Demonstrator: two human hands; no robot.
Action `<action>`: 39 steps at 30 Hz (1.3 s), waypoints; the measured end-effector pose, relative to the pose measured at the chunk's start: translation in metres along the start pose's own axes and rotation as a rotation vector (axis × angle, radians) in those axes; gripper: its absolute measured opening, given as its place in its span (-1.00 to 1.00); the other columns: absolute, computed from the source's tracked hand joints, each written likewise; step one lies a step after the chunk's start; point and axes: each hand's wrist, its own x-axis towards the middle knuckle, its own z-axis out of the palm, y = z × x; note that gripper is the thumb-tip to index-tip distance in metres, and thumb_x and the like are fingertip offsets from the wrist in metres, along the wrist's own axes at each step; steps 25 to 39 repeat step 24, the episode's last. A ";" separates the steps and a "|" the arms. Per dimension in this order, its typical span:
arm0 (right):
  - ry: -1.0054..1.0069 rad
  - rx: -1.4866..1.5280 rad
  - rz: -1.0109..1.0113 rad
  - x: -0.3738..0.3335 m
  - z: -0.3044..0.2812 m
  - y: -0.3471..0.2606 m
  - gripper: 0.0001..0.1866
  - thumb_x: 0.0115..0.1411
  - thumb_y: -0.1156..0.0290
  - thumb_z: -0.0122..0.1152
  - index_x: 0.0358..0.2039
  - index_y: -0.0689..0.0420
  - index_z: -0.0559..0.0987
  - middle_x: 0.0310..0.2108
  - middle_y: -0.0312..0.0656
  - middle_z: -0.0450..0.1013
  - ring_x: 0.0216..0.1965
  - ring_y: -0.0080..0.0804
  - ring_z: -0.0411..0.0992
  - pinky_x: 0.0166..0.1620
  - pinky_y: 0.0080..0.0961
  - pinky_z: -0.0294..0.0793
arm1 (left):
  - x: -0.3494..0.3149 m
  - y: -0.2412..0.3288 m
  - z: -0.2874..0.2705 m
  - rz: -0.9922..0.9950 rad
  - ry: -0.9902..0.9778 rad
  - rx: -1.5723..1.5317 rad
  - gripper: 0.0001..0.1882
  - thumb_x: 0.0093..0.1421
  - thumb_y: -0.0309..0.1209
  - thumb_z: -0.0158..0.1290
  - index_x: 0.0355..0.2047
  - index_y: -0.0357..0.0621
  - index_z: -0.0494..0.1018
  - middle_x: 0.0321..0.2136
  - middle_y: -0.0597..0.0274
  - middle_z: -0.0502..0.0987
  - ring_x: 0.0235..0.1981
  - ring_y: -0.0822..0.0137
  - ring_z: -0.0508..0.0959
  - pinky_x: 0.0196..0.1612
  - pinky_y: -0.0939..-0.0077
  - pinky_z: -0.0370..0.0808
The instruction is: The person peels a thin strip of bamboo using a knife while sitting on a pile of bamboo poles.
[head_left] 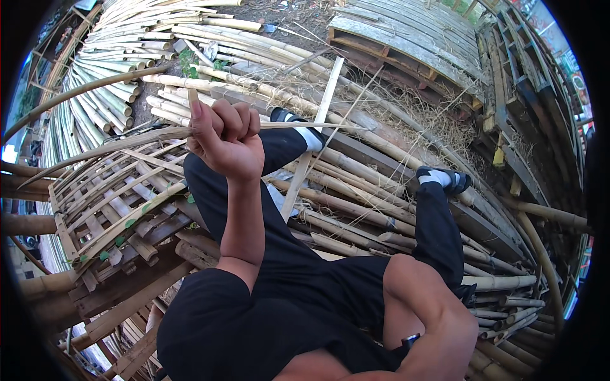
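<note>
A thin bamboo strip (127, 143) is clenched in the left hand (223, 141), which is raised in a tight fist with the thumb pointing up. The strip runs out long to the left of the fist in a slight downward bow, and a shorter, paler length of it passes to the right, above the raised knee. The right hand cannot be seen; only the bent right arm (438, 324) shows at the lower edge, with something dark near its elbow, so whether that hand is open or closed cannot be told.

A second flat bamboo slat (311, 136) lies just beyond the fist, slanting across the legs and over the round bamboo poles (356, 209) on which the person is seated. To the left of the hand, and lower, a woven bamboo lattice panel (121, 209) is spread.

The strip appears to be in the course of being drawn or straightened through the fist. This is probably done best with the grip kept firm but the wrist in line with the strip, so that the thin material is bent in a smooth curve and not kinked at the knuckles. The long free end should be kept clear of the lattice, where it could catch. Split edges may be sharp, so sliding the bare palm along them is best avoided.
</note>
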 end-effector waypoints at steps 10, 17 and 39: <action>-0.279 0.001 0.045 -0.030 0.006 0.014 -0.72 0.17 0.43 -0.13 -0.20 0.28 0.48 -0.23 -0.10 0.47 -0.70 -0.55 0.22 -0.65 -0.65 0.27 | 0.001 -0.002 0.004 0.024 -0.064 0.048 -0.54 0.34 -0.18 -0.30 -0.70 -0.02 -0.02 -0.82 0.41 0.00 -0.78 0.56 -0.05 -0.70 0.61 0.01; 0.751 -0.127 0.384 -0.101 0.033 0.033 -0.70 0.14 0.55 -0.11 -0.19 0.48 0.47 -0.31 0.13 0.49 -0.60 -0.38 0.46 -0.57 -0.59 0.39 | 0.007 0.001 0.007 -0.012 -0.087 0.159 -0.58 0.33 -0.11 -0.31 -0.56 -0.12 0.21 -0.70 0.34 0.20 -0.67 0.48 0.22 -0.47 0.53 0.30; 1.537 -0.187 0.841 -0.093 0.040 0.042 -0.70 0.13 0.47 0.06 -0.13 0.34 0.49 -0.44 0.07 0.50 -0.46 -0.19 0.54 -0.41 -0.63 0.49 | 0.008 0.006 0.032 0.042 -0.325 -0.042 -0.61 0.31 -0.05 -0.30 -0.46 -0.10 0.20 -0.70 0.30 0.23 -0.68 0.38 0.24 -0.43 0.36 0.29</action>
